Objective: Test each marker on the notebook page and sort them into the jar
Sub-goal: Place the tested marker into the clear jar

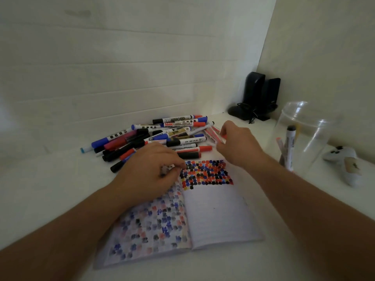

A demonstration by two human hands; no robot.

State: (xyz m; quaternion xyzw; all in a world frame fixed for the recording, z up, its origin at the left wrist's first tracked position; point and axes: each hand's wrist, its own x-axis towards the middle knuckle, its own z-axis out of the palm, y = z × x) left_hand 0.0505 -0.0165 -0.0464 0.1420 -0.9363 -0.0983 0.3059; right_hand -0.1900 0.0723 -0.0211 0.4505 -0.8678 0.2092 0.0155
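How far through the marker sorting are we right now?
Early. Done: about two markers stand in the clear jar, and test blots fill the top of the notebook's right page. In hand: right hand picks a red-and-white marker; left hand holds something small. Left: the large pile.

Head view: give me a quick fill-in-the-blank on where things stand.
1. The clear jar stands to the ____ of the notebook.
2. The right hand reaches into the ____ pile.
3. The left hand rests on the notebook's ____ page.

Missing: right; marker; left
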